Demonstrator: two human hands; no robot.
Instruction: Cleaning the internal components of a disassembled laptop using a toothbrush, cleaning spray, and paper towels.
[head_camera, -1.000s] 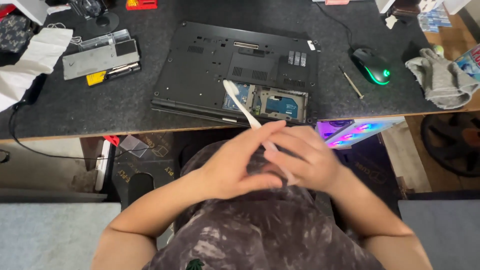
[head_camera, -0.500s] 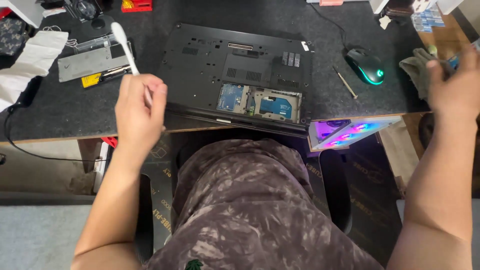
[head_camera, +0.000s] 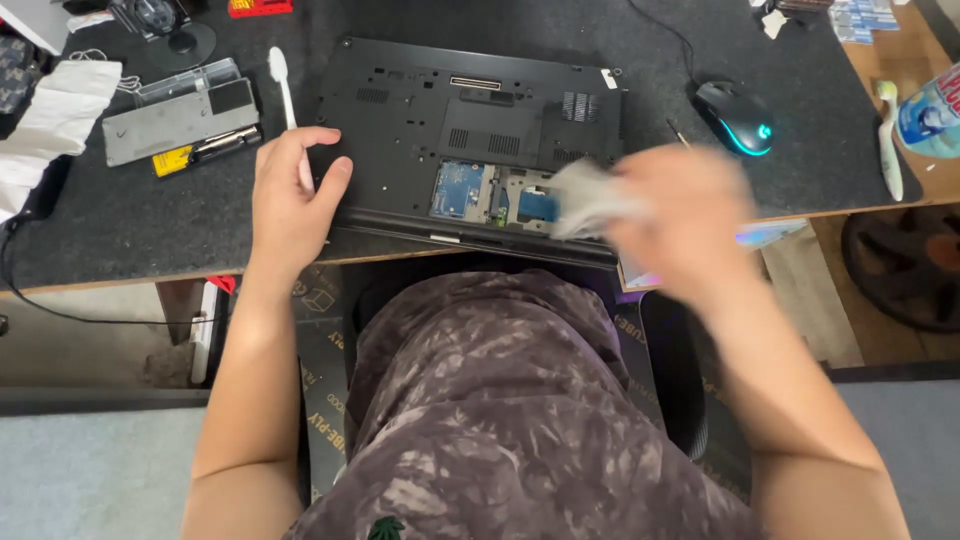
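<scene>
A black laptop (head_camera: 470, 120) lies upside down on the dark desk mat, its bottom cover off near the front so blue circuit boards (head_camera: 462, 190) show. My left hand (head_camera: 290, 200) rests at the laptop's left front corner, holding a white toothbrush (head_camera: 283, 85) that points away from me. My right hand (head_camera: 680, 215), blurred by motion, grips a grey cloth (head_camera: 585, 200) over the open bay at the laptop's front right.
A black mouse with a glowing light (head_camera: 735, 118) sits right of the laptop. A metal cover panel with small tools (head_camera: 180, 120) lies at the left. A second toothbrush (head_camera: 888, 135) and a bottle (head_camera: 930, 110) are at the far right. The desk's front edge (head_camera: 150, 275) runs under my arms.
My right hand went to the far right, took the grey cloth and brought it over the laptop's open bay. My left hand carried the toothbrush left and now rests at the laptop's corner.
</scene>
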